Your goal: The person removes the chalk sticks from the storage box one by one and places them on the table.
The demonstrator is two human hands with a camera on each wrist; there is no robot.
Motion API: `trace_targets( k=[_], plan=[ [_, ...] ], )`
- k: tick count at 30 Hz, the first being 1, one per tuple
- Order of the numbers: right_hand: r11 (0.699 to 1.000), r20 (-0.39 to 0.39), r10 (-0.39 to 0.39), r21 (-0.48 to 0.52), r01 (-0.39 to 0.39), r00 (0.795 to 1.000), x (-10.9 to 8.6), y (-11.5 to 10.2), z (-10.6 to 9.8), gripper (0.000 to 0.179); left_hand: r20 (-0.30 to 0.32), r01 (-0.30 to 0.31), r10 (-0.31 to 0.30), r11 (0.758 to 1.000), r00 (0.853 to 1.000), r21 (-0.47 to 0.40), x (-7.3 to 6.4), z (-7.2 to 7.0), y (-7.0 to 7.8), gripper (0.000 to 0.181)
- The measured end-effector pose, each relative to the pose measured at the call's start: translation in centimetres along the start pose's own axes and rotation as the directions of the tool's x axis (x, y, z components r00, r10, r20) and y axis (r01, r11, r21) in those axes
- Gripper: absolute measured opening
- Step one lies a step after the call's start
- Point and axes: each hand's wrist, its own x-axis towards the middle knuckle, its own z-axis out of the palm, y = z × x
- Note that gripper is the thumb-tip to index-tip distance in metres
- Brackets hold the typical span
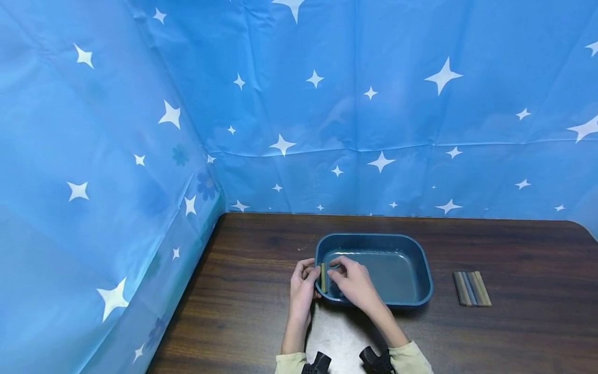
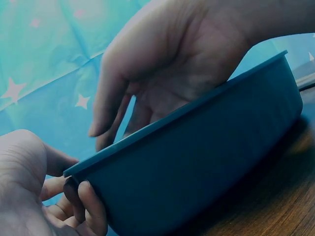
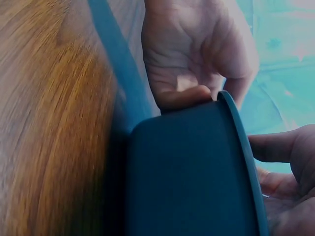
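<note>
A dark blue rectangular basin (image 1: 397,302) stands on the table. My left hand (image 1: 302,288) grips its left end; in the left wrist view the thumb lies over the rim while curled fingers (image 2: 92,206) press the outer wall. Just inside that end stands an olive-yellow stick (image 1: 323,278), long and narrow, close against the wall. My right hand (image 1: 352,280) reaches over the near rim into the basin, its thumb and forefinger apart and close beside the stick. From the right wrist view, the basin's wall (image 3: 187,172) hides the stick.
To the right of the basin, several sticks (image 1: 472,289) in brown, blue and olive lie side by side on the brown wooden table (image 1: 528,332). Blue star-printed cloth (image 1: 336,119) hangs behind the table and along its left side.
</note>
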Motion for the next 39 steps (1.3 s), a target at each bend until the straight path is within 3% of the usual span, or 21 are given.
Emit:
trace_targets(
  k=[13, 20, 32, 39],
  plan=[
    [0.995, 0.045, 0.006, -0.096, -0.002, 0.999, 1.3, -0.1, 1.2, 0.024, 0.015, -0.005, 0.005, 1.0, 1.0, 0.004, 0.0, 0.1, 0.0, 0.032],
    [0.986, 0.123, 0.041, -0.167, -0.02, 0.992, 2.3, 0.4, 1.6, 0.035, 0.013, -0.007, 0.007, 1.0, 1.0, 0.002, -0.1, 0.1, 0.0, 0.032],
    [0.988, 0.16, 0.128, -0.107, -0.112, 0.979, 3.2, 0.5, 2.1, 0.054, 0.018, 0.018, -0.018, 1.0, 1.0, 0.023, 0.0, -0.2, 0.0, 0.032],
    [0.989, 0.152, 0.108, -0.119, -0.09, 0.982, 3.2, 0.6, 2.0, 0.054, 0.024, 0.027, -0.027, 1.0, 0.999, 0.005, 0.0, -0.1, 0.2, 0.032]
  ],
)
